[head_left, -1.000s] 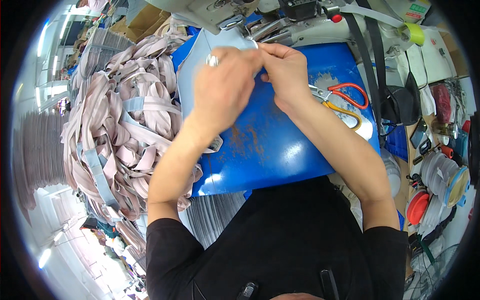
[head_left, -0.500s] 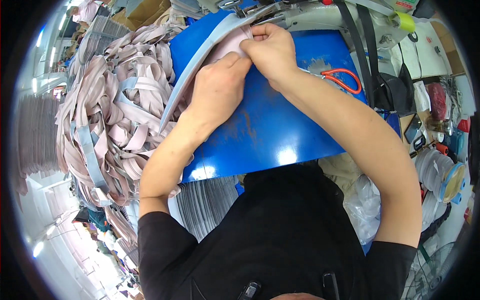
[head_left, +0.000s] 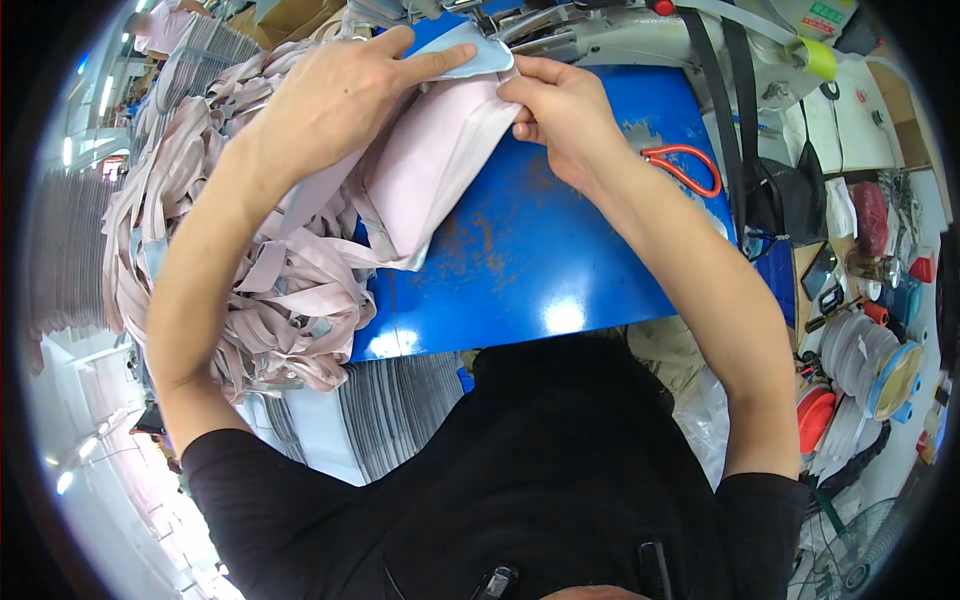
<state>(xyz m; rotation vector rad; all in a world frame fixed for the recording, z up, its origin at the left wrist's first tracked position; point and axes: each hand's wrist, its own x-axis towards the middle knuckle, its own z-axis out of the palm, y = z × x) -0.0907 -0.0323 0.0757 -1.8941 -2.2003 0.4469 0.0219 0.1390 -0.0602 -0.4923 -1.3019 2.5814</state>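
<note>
A table (head_left: 560,235) stands before us, a sewing machine (head_left: 640,45) along its far side. Over the table's left part spreads a fabric piece (head_left: 430,155), our left hand (head_left: 345,95) on its far end, our right hand (head_left: 567,108) at its far right corner. Left lies a strip heap (head_left: 290,310); on the table's right lie scissors (head_left: 712,163).

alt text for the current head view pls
A person's right hand pinches the edge of pink and pale blue fabric near a sewing machine, while the left hand touches its blue part. Beneath is a worn blue work surface, with a heap of pinkish strips to the left and a red handle to the right.
</note>
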